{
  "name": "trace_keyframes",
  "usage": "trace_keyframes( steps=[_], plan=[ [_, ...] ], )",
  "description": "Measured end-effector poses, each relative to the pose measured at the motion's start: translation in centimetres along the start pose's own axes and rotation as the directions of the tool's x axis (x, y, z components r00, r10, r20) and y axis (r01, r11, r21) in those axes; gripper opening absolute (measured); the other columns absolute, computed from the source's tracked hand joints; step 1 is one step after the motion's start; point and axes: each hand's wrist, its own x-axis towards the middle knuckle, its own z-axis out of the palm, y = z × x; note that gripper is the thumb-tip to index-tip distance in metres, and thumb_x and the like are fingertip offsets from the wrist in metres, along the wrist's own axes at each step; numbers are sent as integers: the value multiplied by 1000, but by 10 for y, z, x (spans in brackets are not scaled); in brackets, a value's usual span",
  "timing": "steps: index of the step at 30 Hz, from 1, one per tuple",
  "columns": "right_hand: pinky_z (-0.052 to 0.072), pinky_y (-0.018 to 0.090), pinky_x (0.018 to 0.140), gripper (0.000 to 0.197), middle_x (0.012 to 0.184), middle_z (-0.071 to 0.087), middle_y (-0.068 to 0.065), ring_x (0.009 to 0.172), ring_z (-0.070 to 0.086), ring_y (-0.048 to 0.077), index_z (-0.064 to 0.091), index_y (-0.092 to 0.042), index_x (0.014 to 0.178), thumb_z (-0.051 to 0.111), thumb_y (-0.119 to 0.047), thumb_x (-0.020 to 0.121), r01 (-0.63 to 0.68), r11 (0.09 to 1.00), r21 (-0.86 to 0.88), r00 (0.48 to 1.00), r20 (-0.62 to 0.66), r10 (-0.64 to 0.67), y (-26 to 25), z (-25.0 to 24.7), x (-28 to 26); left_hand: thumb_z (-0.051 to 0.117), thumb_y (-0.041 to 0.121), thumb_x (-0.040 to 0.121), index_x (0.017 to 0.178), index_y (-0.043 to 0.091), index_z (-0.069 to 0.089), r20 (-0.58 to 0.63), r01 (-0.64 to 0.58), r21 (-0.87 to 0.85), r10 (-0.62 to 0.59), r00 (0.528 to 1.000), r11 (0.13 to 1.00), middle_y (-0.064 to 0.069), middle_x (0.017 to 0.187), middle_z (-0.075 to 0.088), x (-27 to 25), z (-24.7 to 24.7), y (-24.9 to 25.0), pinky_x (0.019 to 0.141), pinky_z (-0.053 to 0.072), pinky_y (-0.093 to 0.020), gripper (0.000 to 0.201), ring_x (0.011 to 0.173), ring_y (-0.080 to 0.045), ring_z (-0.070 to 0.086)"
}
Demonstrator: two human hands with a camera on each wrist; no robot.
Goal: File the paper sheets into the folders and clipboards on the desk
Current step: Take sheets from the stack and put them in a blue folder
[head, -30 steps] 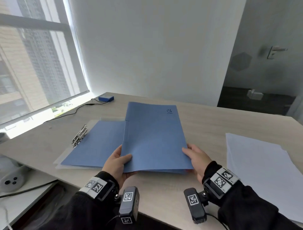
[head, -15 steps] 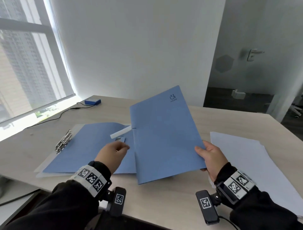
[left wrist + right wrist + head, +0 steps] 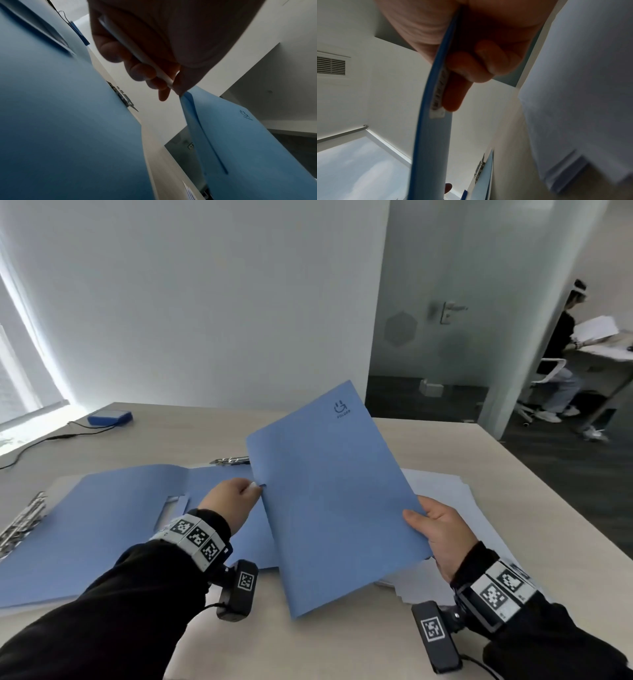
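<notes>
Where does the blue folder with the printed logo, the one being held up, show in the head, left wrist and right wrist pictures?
Head: blue folder with the logo, centre, tilted, held between left hand and right hand.
Left wrist: lower right, logo visible.
Right wrist: seen edge-on, centre.
Shared landmark: the stack of white paper sheets, at right in the right wrist view.

Office: desk (image 3: 191, 436), glass-partitioned workstations (image 3: 428, 337).

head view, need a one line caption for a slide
Right hand lifts a closed blue folder above the desk while the left hand pinches its spine edge.
</notes>
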Motion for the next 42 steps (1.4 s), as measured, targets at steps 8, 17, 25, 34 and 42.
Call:
trace_keyframes(
  steps=[8, 17, 25, 34, 42],
  plan=[
    [46, 25, 55, 25, 103, 76, 10, 82, 69, 25, 73, -25, 104, 55, -13, 93, -30, 999, -30, 995, -99, 27, -3, -27, -10, 42, 23, 97, 98, 12, 51, 309, 356, -688, -189, 932, 632, -10, 90, 57, 3, 57, 49, 72, 57, -49, 14, 73, -30, 61],
    [42, 22, 52, 31, 104, 74, 6, 87, 66, 25, 70, -35, 105, 55, -30, 79, -150, 988, -26, 973, -183, 143, 7, -44, -10, 52, 22, 89, 95, 19, 65, 275, 356, -784, -229, 934, 509, -12, 107, 68, 10, 96, 70, 89, 53, -53, 14, 99, -31, 65],
    [21, 13, 36, 10, 79, 58, 4, 34, 42, 6, 56, -17, 99, 47, -12, 97, -200, 968, 150, 925, -296, 237, 11, -49, 39, 48, 15, 96, 122, 14, 52, 357, 384, -828, -143, 923, 408, -8, 96, 65, 5, 96, 65, 71, 50, -39, 26, 77, -26, 63],
    [23, 16, 41, 10, 88, 50, 6, 41, 35, 14, 55, -23, 93, 46, -29, 96, -354, 934, 48, 881, -319, 350, 18, -10, 156, 49, 16, 95, 117, 16, 58, 341, 372, -817, -151, 928, 440, -10, 102, 63, -4, 83, 36, 68, 51, -35, 24, 87, -27, 67],
    [44, 20, 35, 36, 65, 65, 15, 52, 57, 22, 53, -8, 122, 58, -31, 93, -478, 857, 192, 821, -249, 514, 14, 21, 199, 47, 14, 94, 102, 12, 65, 385, 399, -795, -128, 914, 458, -4, 78, 65, -6, 83, 22, 59, 46, -29, 19, 71, -20, 65]
  ],
)
